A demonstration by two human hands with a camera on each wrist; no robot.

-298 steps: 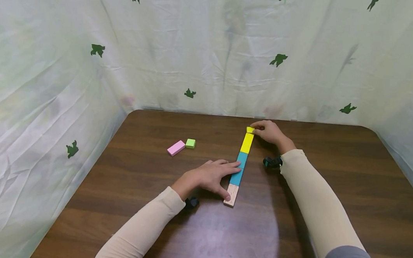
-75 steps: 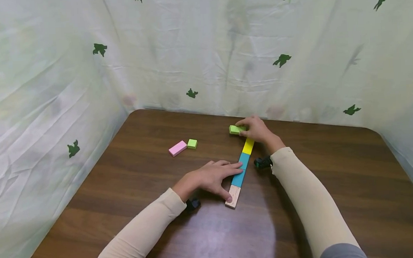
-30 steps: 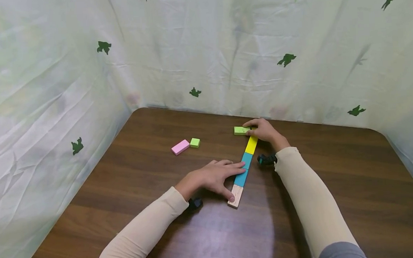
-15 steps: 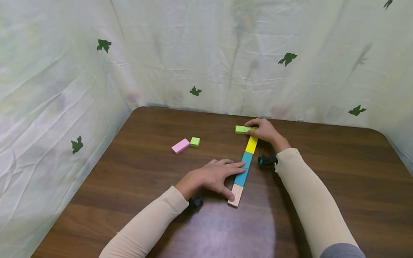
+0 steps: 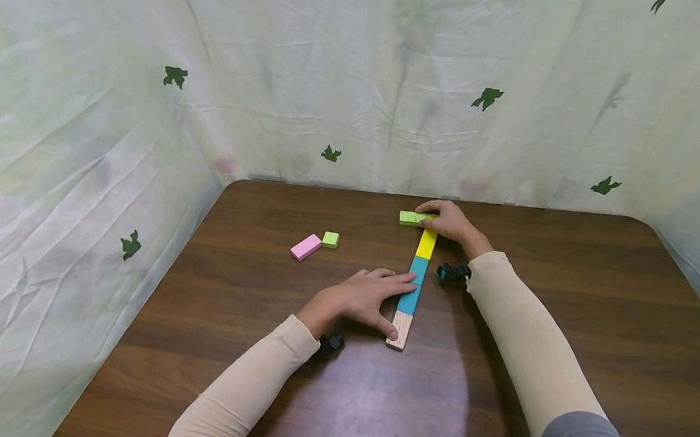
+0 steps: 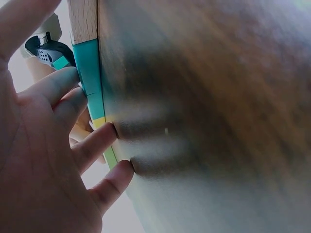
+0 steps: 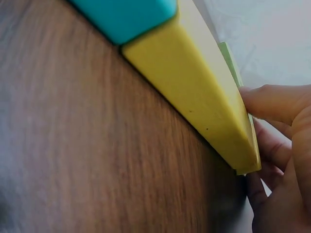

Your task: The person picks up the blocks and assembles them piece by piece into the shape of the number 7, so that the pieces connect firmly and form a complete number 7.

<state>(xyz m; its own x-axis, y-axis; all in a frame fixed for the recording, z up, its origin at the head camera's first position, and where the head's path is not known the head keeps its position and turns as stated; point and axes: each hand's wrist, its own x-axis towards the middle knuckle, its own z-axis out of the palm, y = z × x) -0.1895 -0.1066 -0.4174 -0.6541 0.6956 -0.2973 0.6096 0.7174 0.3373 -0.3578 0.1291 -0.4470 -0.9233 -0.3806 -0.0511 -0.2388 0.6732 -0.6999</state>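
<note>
A straight row on the table runs from a bare wooden block (image 5: 400,330) through teal blocks (image 5: 410,301) to a yellow block (image 5: 426,243) at the far end. My left hand (image 5: 363,300) lies over its near part with spread fingers, thumb on the wooden block and fingertips on the teal. At the far end, my right hand (image 5: 452,222) pinches a lime green block (image 5: 410,218) between thumb and fingers. That block points left, crosswise to the row, against the yellow end. The right fingers partly hide this corner. In the right wrist view, the thumb (image 7: 272,103) touches the green block beside the yellow one.
A pink block (image 5: 306,247) and a small lime green block (image 5: 330,240) lie touching, left of the row. The brown wooden table (image 5: 223,298) ends at a pale curtain (image 5: 374,111) behind and on both sides. Dark wrist cameras (image 5: 452,272) hang under both wrists.
Earlier my right hand was at a yellow piece at the row's far end; since then it brought in the green block and shifted it slightly right against that end. The left hand stayed put.
</note>
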